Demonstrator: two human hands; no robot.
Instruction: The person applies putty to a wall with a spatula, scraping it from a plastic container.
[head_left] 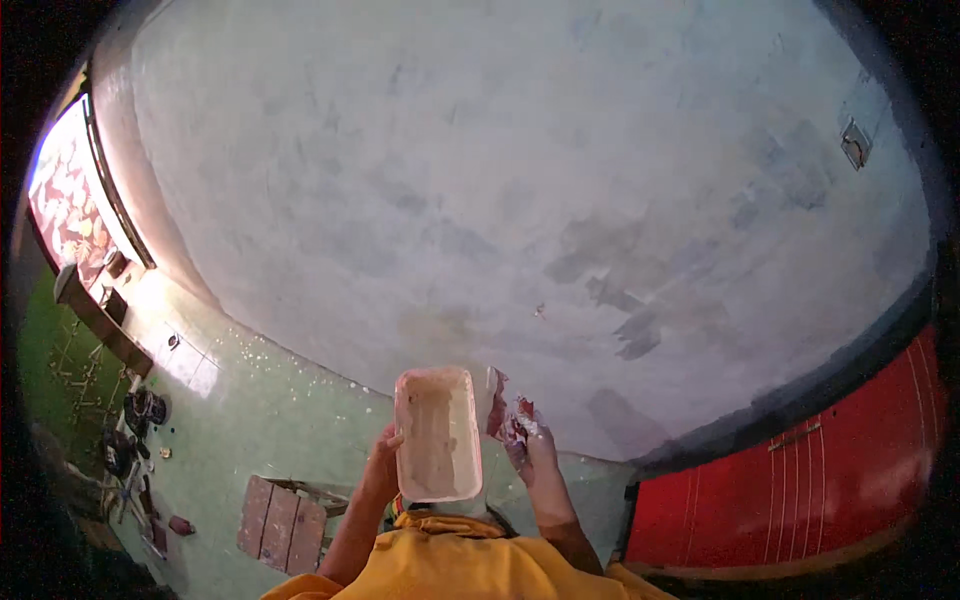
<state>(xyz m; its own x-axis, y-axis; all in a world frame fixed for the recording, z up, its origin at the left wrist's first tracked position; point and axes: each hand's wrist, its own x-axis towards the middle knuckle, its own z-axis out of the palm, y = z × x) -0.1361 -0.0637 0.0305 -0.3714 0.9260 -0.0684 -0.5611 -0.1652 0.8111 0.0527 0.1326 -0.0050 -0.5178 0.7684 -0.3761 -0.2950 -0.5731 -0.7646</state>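
Note:
Low in the middle of the head view is a pale rectangular tray (435, 440) with a pinkish rim and beige residue inside. My left hand (385, 450) is closed on its left side. Just right of the tray, my right hand (535, 455) grips a wide scraper (497, 400), its red parts smeared with white. The scraper is upright beside the tray. Behind both is a large whitish wall (520, 180) with grey patches.
A wooden folding stool (280, 525) stands on the speckled green floor (250, 400) below left. An open doorway (75, 180) lets in light at the left, with scattered dark items (140, 410) below it. Red panels (770, 470) line the lower right. A small fitting (855, 143) is on the wall.

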